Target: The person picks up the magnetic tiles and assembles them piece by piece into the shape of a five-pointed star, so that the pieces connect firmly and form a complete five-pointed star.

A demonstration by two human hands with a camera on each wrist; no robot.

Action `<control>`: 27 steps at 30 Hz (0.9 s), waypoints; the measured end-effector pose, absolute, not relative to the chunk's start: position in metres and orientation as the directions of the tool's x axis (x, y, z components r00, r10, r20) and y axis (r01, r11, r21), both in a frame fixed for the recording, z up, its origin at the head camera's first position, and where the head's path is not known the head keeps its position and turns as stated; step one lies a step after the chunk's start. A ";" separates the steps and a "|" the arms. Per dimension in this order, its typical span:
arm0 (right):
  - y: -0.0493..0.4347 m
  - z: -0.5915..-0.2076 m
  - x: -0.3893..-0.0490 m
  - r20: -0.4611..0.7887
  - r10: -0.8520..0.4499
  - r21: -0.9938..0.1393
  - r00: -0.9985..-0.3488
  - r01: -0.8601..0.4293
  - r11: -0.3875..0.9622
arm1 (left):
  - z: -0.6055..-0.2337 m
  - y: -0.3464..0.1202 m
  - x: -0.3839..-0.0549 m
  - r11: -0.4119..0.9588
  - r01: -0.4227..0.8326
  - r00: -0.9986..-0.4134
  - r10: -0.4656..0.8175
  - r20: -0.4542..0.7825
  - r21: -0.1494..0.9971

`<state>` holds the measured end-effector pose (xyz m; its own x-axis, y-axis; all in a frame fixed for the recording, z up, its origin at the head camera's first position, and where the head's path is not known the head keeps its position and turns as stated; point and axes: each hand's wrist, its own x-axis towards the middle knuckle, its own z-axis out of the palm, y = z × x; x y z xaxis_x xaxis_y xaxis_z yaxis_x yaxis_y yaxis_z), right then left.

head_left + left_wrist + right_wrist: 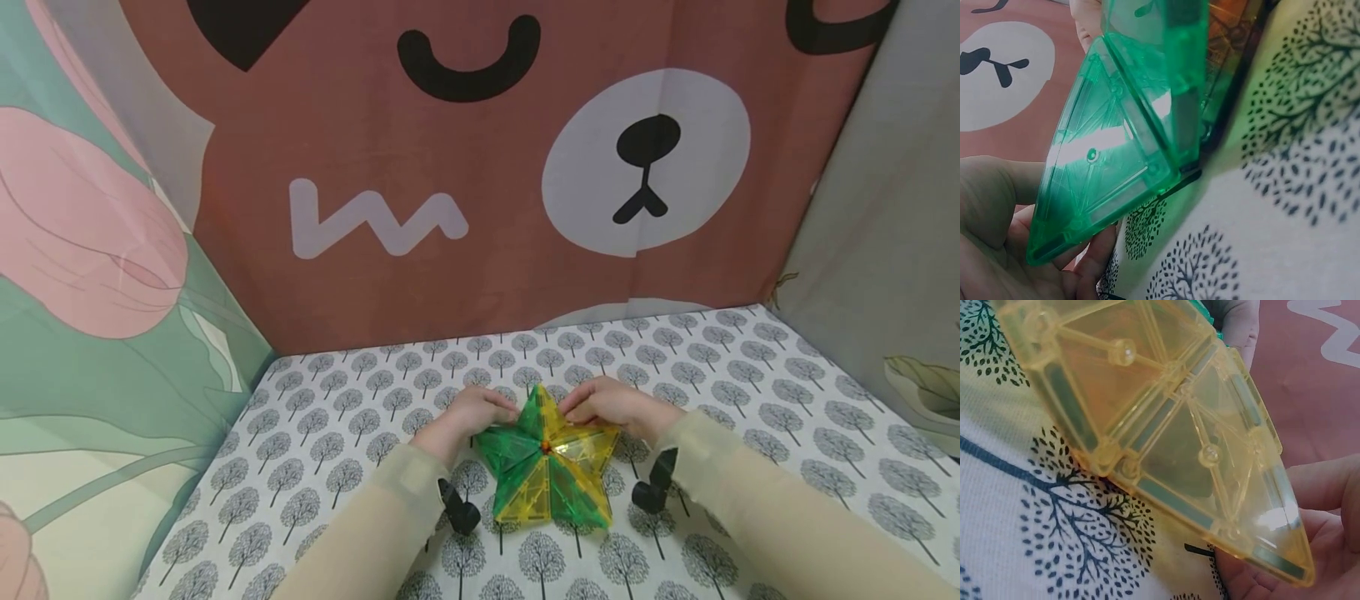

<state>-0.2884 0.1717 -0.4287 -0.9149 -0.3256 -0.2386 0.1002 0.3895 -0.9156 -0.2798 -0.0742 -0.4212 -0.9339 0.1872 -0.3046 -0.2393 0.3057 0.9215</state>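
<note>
A star built of see-through magnetic tiles, green and yellow with a small red spot at its raised middle, lies on the cloth. My left hand holds it at the upper left, its fingertips by the notch beside the top point. From the upper right my right hand grips it in the same way. In the left wrist view a green triangular tile partly covers the fingers of the left hand. A yellow triangular tile hides part of the right hand in the right wrist view.
The star lies on a white cloth printed with grey trees. A brown hanging with a bear face closes off the back. A flower-print hanging stands on the left and a grey one on the right.
</note>
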 end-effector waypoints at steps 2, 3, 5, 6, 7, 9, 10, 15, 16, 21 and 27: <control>0.175 -0.427 -0.286 -0.236 -0.328 -0.919 -0.915 0.101 0.381 | -0.422 -0.075 -0.280 0.301 -0.225 -0.936 0.198 -0.292 0.926; 0.178 -0.426 -0.285 -0.235 -0.326 -0.921 -0.916 0.103 0.375 | -0.422 -0.077 -0.280 0.302 -0.216 -0.937 0.203 -0.284 0.928; 0.184 -0.423 -0.279 -0.242 -0.309 -0.915 -0.920 0.110 0.389 | -0.424 -0.082 -0.278 0.357 -0.173 -0.949 0.191 -0.253 0.918; 0.188 -0.421 -0.275 -0.247 -0.296 -0.910 -0.923 0.117 0.398 | -0.424 -0.085 -0.276 0.388 -0.151 -0.956 0.176 -0.234 0.909; 0.193 -0.419 -0.269 -0.255 -0.279 -0.907 -0.926 0.129 0.401 | -0.424 -0.090 -0.272 0.416 -0.130 -0.964 0.161 -0.214 0.900; 0.204 -0.417 -0.256 -0.270 -0.256 -0.909 -0.928 0.158 0.385 | -0.423 -0.100 -0.261 0.442 -0.120 -0.972 0.130 -0.195 0.889; 0.210 -0.416 -0.248 -0.275 -0.245 -0.913 -0.930 0.172 0.369 | -0.422 -0.106 -0.254 0.438 -0.116 -0.975 0.123 -0.188 0.891; 0.235 -0.419 -0.199 -0.287 -0.272 -0.951 -0.919 0.238 0.198 | -0.418 -0.132 -0.207 0.225 -0.181 -0.954 0.197 -0.227 0.957; 0.237 -0.420 -0.189 -0.288 -0.288 -0.954 -0.913 0.247 0.171 | -0.418 -0.134 -0.198 0.192 -0.194 -0.947 0.220 -0.234 0.962; 0.232 -0.424 -0.155 -0.279 -0.407 -0.958 -0.870 0.283 0.052 | -0.419 -0.136 -0.167 0.089 -0.230 -0.924 0.294 -0.246 0.969; 0.214 -0.424 -0.147 -0.261 -0.468 -0.946 -0.845 0.320 -0.050 | -0.415 -0.120 -0.155 -0.024 -0.272 -0.910 0.332 -0.249 0.962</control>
<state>-0.1472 0.2137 -0.4241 -0.8447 -0.4675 -0.2607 0.3199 -0.0504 -0.9461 -0.1551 -0.1203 -0.4151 -0.9101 0.3316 -0.2485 -0.2715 -0.0241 0.9621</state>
